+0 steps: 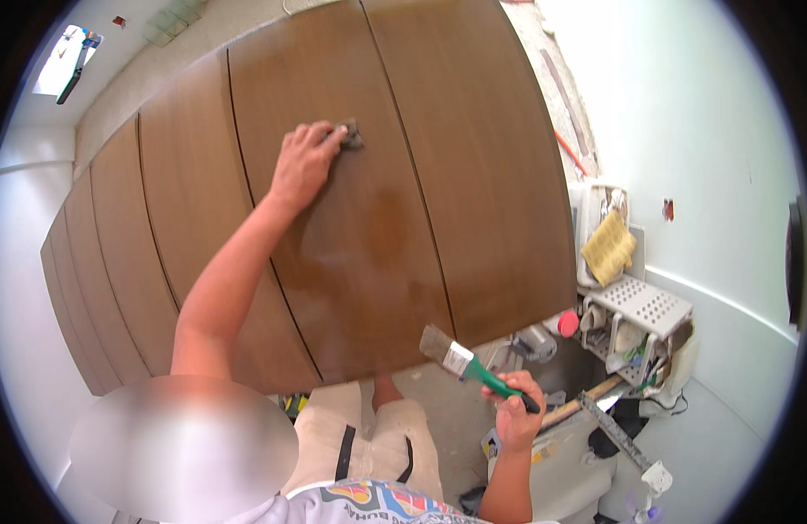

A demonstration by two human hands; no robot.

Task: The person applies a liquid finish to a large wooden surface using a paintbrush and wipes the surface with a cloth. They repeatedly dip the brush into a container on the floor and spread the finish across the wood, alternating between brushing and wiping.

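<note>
My left hand (307, 163) reaches far out over a large brown wooden panel (499, 175) with dark grooves. Its fingers are closed on a small grey-brown folded piece (353, 135), pressed to the board; whether it is cloth or sandpaper I cannot tell. Beside the panel's near edge, my right hand (518, 417) grips a paintbrush (488, 374) by its green handle. The brush's bristles point up and left, just by the board's near edge. A darker, shiny patch shows on the wood between the two hands.
At the right stand a perforated grey step stool (645, 306), a yellow sponge-like cloth (609, 249) and a grey power tool (536, 344). A speckled strip (617, 428) lies across a pale container. White walls border both sides.
</note>
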